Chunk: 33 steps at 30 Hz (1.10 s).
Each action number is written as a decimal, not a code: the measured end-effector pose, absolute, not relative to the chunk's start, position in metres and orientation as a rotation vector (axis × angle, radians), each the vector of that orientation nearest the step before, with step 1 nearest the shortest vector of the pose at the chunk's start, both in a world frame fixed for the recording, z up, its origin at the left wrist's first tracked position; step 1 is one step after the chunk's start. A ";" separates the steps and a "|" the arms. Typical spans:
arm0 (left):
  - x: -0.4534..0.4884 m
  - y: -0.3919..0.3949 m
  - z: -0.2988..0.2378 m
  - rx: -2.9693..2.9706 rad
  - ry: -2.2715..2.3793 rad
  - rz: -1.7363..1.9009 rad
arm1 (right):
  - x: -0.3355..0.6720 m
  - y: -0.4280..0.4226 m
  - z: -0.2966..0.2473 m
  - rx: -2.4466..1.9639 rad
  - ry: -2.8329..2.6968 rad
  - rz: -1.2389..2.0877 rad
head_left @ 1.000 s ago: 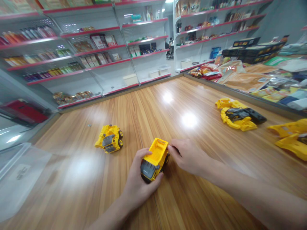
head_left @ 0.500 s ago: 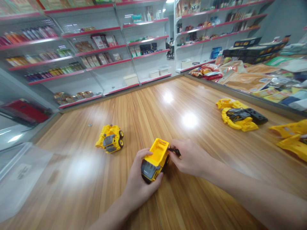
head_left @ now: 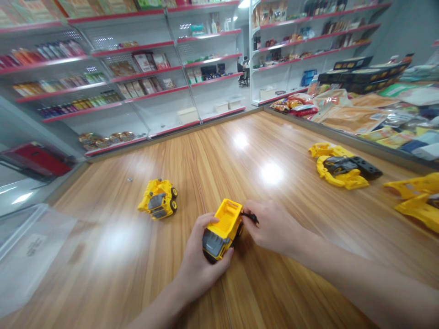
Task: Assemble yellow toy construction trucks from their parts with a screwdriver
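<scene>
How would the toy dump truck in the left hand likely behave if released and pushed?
The toy dump truck would probably roll, since dark wheels show along its side. Its crisp, moulded-looking body suggests rigid plastic, so likely stiff. Its hollow, open bed hints at low weight for its size.

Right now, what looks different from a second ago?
The right hand has shifted its fingers slightly, so more of a thin black piece shows beside the toy truck. The left hand still holds the truck; the other yellow toys stayed where they were.
</scene>
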<state>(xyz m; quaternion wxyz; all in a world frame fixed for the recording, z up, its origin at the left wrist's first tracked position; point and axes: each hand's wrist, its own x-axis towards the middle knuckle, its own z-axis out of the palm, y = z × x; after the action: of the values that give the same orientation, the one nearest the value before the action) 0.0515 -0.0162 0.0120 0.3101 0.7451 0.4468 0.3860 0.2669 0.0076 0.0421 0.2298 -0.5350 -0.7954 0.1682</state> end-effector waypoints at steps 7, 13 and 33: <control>0.051 -0.017 0.012 1.971 1.183 1.032 | 0.266 0.007 0.044 -1.516 -2.227 0.486; 0.051 -0.017 0.010 1.976 1.177 1.026 | 0.266 0.006 0.042 -1.479 -2.194 0.491; 0.051 -0.017 0.010 1.931 1.183 1.032 | 0.266 0.008 0.041 -1.391 -2.150 0.564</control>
<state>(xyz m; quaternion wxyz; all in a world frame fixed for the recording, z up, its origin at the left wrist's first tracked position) 0.0511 -0.0166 0.0099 0.3208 0.7349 0.4502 0.3928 0.2656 0.0083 0.0406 0.2568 -0.5126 -0.7926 0.2078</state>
